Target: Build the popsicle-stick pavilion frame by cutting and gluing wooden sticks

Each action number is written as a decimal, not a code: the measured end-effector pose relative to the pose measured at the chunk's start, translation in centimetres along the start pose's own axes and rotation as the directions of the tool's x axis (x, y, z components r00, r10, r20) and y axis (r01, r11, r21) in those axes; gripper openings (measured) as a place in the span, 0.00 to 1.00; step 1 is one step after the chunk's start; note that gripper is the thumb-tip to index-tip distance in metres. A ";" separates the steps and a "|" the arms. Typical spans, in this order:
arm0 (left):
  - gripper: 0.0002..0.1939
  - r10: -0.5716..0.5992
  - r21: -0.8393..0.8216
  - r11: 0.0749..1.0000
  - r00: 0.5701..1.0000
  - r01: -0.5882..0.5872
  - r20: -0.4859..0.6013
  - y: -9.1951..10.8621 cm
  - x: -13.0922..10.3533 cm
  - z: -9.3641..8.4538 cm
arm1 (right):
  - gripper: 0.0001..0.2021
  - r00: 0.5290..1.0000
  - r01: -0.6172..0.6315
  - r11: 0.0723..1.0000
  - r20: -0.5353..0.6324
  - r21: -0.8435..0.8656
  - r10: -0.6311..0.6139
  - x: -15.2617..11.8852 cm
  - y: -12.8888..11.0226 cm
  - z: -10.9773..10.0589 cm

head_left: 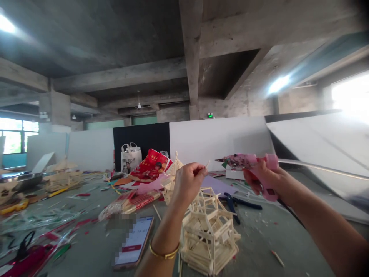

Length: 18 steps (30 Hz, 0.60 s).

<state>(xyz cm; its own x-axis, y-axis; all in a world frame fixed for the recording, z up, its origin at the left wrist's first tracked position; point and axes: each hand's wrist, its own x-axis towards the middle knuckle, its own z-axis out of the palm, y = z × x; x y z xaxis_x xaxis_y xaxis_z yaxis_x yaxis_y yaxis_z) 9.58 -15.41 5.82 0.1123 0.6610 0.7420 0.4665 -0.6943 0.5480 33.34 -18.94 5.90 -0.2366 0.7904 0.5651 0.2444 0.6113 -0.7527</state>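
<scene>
Between the fingertips of my left hand (191, 179) a thin wooden stick (208, 164) is pinched, its end poking out to the right. My right hand (265, 175) is wrapped round a pink hot glue gun (245, 160). The gun's nozzle points left toward the stick, with a gap between them. A long glue stick (319, 169) runs out of the gun's back. Below my hands stands a small house model built of wooden sticks (209, 234). My left forearm hides part of it. A pointed stick roof (177, 164) shows behind my left hand.
Dark-handled pliers (235, 204) lie right of the model. A phone (135, 242) lies left of my forearm, near a bundle of sticks (134, 202). Red printed bags (151, 167) and a white tote bag (131, 157) stand behind. Plastic scraps litter the left of the table.
</scene>
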 end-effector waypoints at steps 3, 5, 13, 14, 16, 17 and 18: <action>0.10 0.020 -0.010 1.000 1.000 -0.019 0.020 0.1 -0.1 -0.4 | 0.30 1.000 0.012 1.000 -0.013 -0.002 -0.012 0.1 0.2 0.1; 0.10 0.025 -0.022 0.999 0.999 -0.024 0.045 0.3 -0.3 -0.7 | 0.30 0.999 0.011 1.000 -0.035 -0.016 -0.012 0.1 0.4 0.0; 0.12 0.037 -0.007 0.999 0.994 -0.037 0.101 0.1 -0.5 -0.7 | 0.27 0.995 0.087 0.995 -0.038 -0.056 -0.090 0.0 0.1 0.4; 0.12 0.036 -0.020 0.999 0.993 -0.034 0.110 0.0 -0.5 -0.7 | 0.27 0.994 0.097 0.993 -0.034 -0.064 -0.100 0.0 0.1 0.4; 0.12 0.028 -0.034 0.999 0.991 -0.024 0.130 -0.2 -0.4 -0.9 | 0.28 0.994 0.110 0.988 -0.013 -0.104 -0.112 -0.2 -0.1 0.4; 0.12 0.024 -0.035 0.999 0.990 -0.019 0.139 -0.2 -0.4 -1.1 | 0.29 0.994 0.110 0.986 -0.009 -0.124 -0.112 -0.3 -0.2 0.4; 0.12 0.023 -0.037 0.999 0.988 -0.018 0.150 -0.3 -0.4 -1.3 | 0.29 0.994 0.107 0.984 -0.009 -0.143 -0.109 -0.4 -0.3 0.3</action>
<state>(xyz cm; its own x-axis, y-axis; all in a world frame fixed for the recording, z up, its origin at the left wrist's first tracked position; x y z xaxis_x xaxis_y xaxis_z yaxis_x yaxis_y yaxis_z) 8.26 -15.88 5.89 0.2529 0.6800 0.6882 0.4314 -0.7159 0.5489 33.03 -19.45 5.80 -0.2537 0.7194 0.6465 0.3494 0.6915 -0.6323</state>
